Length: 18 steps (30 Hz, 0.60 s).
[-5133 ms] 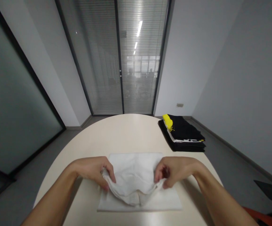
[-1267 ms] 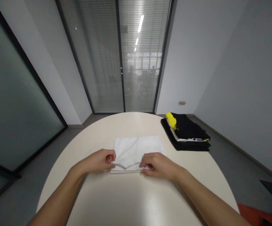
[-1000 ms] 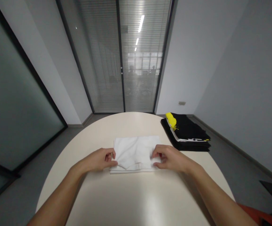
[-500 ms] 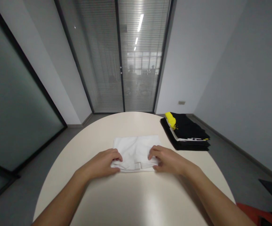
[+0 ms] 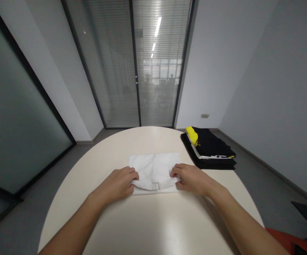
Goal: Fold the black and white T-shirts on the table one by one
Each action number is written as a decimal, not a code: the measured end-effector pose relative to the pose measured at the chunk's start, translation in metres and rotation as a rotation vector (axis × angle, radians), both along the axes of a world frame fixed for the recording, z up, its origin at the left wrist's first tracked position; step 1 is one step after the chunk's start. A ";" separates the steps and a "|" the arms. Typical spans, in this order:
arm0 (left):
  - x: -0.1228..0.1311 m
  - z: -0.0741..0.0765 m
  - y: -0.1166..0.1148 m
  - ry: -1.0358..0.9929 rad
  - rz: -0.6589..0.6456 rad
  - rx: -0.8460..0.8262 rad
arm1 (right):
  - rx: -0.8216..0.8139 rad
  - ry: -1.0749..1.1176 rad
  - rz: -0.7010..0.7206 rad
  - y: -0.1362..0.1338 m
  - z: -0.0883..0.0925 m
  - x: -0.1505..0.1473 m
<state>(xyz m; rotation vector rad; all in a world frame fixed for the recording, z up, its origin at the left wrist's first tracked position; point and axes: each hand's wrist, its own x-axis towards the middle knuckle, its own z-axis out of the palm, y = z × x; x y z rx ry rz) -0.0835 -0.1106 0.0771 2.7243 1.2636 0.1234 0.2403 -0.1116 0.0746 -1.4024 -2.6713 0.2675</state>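
On the table (image 5: 153,226), white garment (image 5: 155,168) between left grip (image 5: 119,182) and right grip (image 5: 192,179), each clenched on its near edge.

Pale round counter (image 5: 148,141) in a grey room.
At your far right, a stack of folded black clothes (image 5: 213,148), one marked yellow, lies on it; ahead of you stand glass doors with blinds (image 5: 134,71) and a low wall socket (image 5: 204,115).
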 end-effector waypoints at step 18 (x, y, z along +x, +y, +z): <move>-0.003 0.002 0.000 -0.140 0.040 -0.189 | -0.116 0.130 -0.015 0.001 -0.001 0.007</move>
